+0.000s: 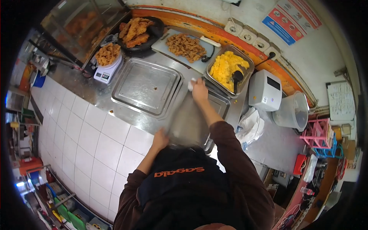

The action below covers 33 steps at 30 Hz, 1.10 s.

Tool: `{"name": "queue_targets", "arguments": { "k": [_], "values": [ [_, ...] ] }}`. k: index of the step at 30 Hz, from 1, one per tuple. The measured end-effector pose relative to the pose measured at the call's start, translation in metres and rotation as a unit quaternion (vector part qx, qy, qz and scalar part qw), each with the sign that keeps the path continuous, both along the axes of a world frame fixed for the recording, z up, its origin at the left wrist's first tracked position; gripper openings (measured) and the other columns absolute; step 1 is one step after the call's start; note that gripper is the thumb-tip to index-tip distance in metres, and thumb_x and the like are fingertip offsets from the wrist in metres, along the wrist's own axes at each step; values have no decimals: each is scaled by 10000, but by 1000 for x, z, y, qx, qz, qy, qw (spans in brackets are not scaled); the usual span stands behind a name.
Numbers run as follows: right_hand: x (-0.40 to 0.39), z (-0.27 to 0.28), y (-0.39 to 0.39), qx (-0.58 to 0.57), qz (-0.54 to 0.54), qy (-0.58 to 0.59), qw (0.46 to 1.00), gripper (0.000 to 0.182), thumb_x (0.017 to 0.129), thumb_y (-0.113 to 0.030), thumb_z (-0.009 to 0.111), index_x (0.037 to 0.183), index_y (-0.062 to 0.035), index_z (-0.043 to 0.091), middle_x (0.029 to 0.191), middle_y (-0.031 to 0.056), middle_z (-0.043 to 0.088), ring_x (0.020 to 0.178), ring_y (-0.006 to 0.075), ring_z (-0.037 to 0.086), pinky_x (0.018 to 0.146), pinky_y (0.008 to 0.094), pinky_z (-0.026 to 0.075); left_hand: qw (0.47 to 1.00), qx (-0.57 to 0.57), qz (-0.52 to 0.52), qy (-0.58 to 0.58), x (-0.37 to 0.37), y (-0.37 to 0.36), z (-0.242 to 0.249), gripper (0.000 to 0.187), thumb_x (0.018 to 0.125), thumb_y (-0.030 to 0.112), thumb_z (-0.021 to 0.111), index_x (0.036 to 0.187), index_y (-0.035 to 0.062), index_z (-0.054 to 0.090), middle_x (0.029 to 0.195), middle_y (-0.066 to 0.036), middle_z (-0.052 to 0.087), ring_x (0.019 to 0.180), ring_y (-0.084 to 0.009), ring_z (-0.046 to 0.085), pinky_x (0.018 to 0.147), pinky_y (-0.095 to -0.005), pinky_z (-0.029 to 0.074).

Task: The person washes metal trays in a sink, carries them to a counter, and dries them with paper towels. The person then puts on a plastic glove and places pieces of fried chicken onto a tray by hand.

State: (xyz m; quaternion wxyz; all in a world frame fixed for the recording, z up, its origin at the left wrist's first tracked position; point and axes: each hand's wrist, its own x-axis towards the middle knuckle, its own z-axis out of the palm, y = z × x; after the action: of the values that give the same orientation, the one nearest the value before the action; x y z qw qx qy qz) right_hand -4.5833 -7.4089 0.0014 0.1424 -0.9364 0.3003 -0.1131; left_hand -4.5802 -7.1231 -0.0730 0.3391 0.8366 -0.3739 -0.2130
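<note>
Grasps white wad (190,85) in right hand (199,91); cannot tell grip of left hand (160,139); has blurred metal sheet (188,120) at left's two o'clock, slanting one-to-seven.

At the far left, fried chicken (135,30) is heaped in a black bowl (158,29). Just nearer, a digital scale (102,76) carries crispy fried pieces (108,54) (its display is lit, though too small to read). To the right, browned chunks (186,46) lie on a pale cutting board (160,46), beside a white-handled knife (210,41). Next comes a metal pan (251,69) of yellow food (225,63), with a black spoon (237,77) resting in it. Farther right are a boxy white device (263,92), a clear bucket (292,111) and a pink rack (317,132). A poster (289,19) hangs on the far wall. White tiles (84,134) cover the floor at left.
</note>
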Motion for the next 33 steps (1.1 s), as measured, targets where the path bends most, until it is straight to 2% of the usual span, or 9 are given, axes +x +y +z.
{"name": "queue_targets", "arguments": {
  "k": [3, 5, 8, 11, 18, 19, 22, 28, 33],
  "values": [
    [-14, -1, -15, -41, -53, -20, 998, 195, 832, -146, 440, 954, -76, 576, 979, 135, 470, 910, 299, 510, 685, 392, 494, 997, 4, -5, 74, -2, -3, 31, 187, 778, 78, 584, 877, -18, 458, 558, -140, 553, 488, -221, 609, 434, -315, 456],
    [-33, -1, -18, -32, -120, 1, 992, 204, 829, -146, 446, 970, -76, 576, 995, 144, 467, 926, 307, 504, 692, 394, 495, 986, 46, 39, 155, -6, -6, 50, 298, 711, 143, 617, 936, -10, 496, 742, -256, 585, 737, -402, 584, 620, -439, 464],
    [-69, 0, -22, -18, -190, 23, 981, 208, 819, -135, 458, 977, -76, 581, 990, 150, 478, 929, 314, 509, 697, 395, 494, 978, 95, 29, 184, -8, -11, 80, 260, 713, 145, 618, 875, -10, 486, 715, -244, 580, 714, -404, 578, 605, -437, 459],
    [-120, 17, -32, -21, -252, 46, 966, 224, 798, -98, 477, 990, -87, 593, 937, 146, 520, 899, 324, 539, 696, 398, 494, 992, 81, 2, 96, -7, -8, 64, 252, 708, 137, 618, 861, -9, 481, 684, -233, 570, 694, -405, 573, 595, -437, 451],
    [-158, -6, -29, -13, -216, 61, 974, 209, 784, -68, 479, 961, -83, 591, 906, 162, 543, 837, 326, 574, 686, 403, 496, 993, 74, -10, 90, -7, -14, 68, 249, 704, 117, 606, 872, -14, 477, 671, -232, 562, 690, -414, 563, 612, -452, 443],
    [-154, -6, -18, 4, -229, 28, 973, 280, 705, 4, 504, 949, -83, 610, 915, 175, 561, 808, 363, 577, 712, 427, 474, 995, 63, -13, 82, -8, -13, 66, 259, 705, 114, 601, 891, -16, 477, 679, -234, 565, 693, -420, 560, 618, -461, 439],
    [-149, -5, -2, 3, -176, -34, 984, 240, 691, -8, 518, 906, -61, 612, 918, 171, 575, 807, 359, 579, 719, 430, 471, 998, 44, -18, 49, -7, -12, 55, 260, 714, 116, 619, 878, -6, 457, 660, -212, 547, 658, -395, 552, 590, -433, 425],
    [-91, 5, -10, 85, -312, -40, 945, 168, 707, -75, 540, 859, -47, 608, 923, 169, 596, 843, 345, 583, 742, 420, 468, 999, 37, -15, 7, -6, -7, 45, 255, 739, 119, 634, 819, 4, 420, 622, -186, 517, 611, -360, 547, 557, -396, 416],
    [-44, 6, -6, 62, -186, 26, 980, 148, 763, -81, 517, 851, 8, 595, 920, 206, 588, 803, 317, 617, 686, 395, 511, 998, 50, -13, 37, 3, -5, 42, 251, 750, 133, 633, 793, -3, 427, 597, -167, 506, 565, -301, 555, 530, -374, 415]
  ]
}}
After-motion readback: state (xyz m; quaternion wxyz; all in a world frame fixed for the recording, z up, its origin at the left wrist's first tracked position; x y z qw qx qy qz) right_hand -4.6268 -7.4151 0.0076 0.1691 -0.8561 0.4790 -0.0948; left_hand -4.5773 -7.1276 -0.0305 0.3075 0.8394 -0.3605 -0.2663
